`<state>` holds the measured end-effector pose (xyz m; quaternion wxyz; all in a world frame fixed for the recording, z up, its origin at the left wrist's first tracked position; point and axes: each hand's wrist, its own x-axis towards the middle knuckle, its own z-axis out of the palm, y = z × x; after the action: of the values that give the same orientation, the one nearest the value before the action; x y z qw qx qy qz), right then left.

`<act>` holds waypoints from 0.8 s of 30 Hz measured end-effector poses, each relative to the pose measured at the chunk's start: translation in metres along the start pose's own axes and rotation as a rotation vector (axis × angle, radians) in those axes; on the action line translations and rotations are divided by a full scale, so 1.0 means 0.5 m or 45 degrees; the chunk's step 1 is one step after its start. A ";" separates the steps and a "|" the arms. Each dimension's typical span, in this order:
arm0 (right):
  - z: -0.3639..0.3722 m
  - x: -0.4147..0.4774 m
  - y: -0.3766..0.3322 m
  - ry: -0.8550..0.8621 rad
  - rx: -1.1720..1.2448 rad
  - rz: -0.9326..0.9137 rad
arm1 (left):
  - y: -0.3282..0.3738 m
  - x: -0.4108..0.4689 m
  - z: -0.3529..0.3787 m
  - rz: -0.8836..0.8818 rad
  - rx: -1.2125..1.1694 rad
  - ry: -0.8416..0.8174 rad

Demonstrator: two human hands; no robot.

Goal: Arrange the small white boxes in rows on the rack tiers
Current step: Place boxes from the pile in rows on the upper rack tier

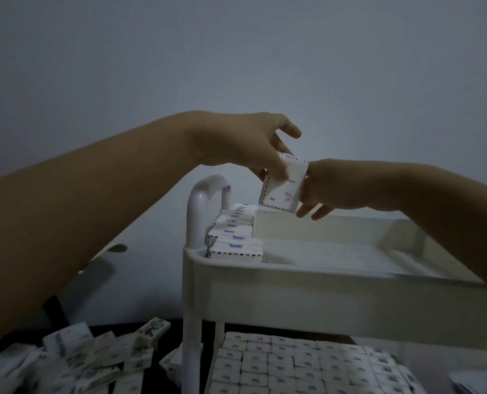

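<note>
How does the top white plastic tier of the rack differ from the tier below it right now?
The top white plastic tier holds one short row of small white boxes at its left end; the rest of its floor is bare. The lower tier is packed with boxes in a tight grid. Both hands, left hand and right hand, hold a box above the top tier; none is near the lower one. Both hold the same kind of box.

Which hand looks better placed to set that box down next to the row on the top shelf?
Probably the left hand: it grips the box from above, nearest the row of boxes. The right hand only steadies its far side.
</note>
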<state>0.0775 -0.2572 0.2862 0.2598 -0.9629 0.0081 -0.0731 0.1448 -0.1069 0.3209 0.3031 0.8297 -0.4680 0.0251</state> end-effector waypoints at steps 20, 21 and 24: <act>0.060 -0.160 0.001 0.040 0.119 -0.099 | -0.040 -0.197 0.068 0.345 0.433 0.537; 0.068 -0.163 0.000 0.004 0.062 -0.112 | -0.043 -0.201 0.073 0.358 0.433 0.565; 0.088 -0.166 -0.001 -0.016 -0.037 -0.159 | -0.051 -0.218 0.087 0.407 0.382 0.698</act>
<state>0.0018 -0.2303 0.2373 0.2407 -0.9656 -0.0524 -0.0830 0.0935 -0.0373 0.2377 0.2843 0.7437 -0.4845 0.3626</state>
